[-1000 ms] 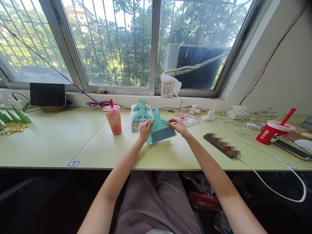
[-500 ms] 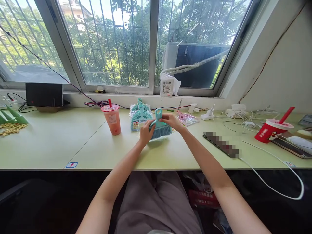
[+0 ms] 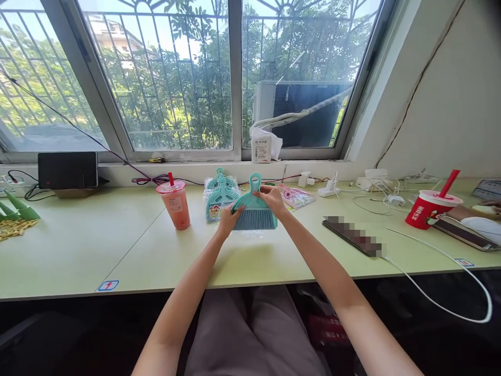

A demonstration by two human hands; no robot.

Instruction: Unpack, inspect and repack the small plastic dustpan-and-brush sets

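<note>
We hold a teal hand brush (image 3: pixel 256 220) and a teal dustpan (image 3: pixel 275 223) together, brush in front, handle end up, bristles down, at mid desk (image 3: pixel 136 256). Left hand (image 3: pixel 226 219) grips the brush's left shoulder, thumb on the near face; right hand (image 3: pixel 273 198) is closed at the base of the looped handle, thumb in front, fingers mostly hidden. Neither is spread wide. Can't tell if the right fingers reach the dustpan too, or if the lower edge touches the desk. Clear plastic film (image 3: pixel 254 234) shows just below the bristles. Teal brush-and-dustpan sets in clear wrap (image 3: pixel 222 196) lie just behind the left hand; a pink set in clear wrap (image 3: pixel 296 197) is beyond the right one. Drink cup (image 3: pixel 177 207) is upright on our left, phone (image 3: pixel 352 237) flat on our right. To handle this well, we'd judge: steady the brush by its stiff shoulder with the left, light pressure only; let the right do fine adjusting near the handle, where the parts sit close; line up both handles before pressing, no twisting. Bristles look easy to bend, so fingers off them, film out from under, left elbow clear of the cup.
</note>
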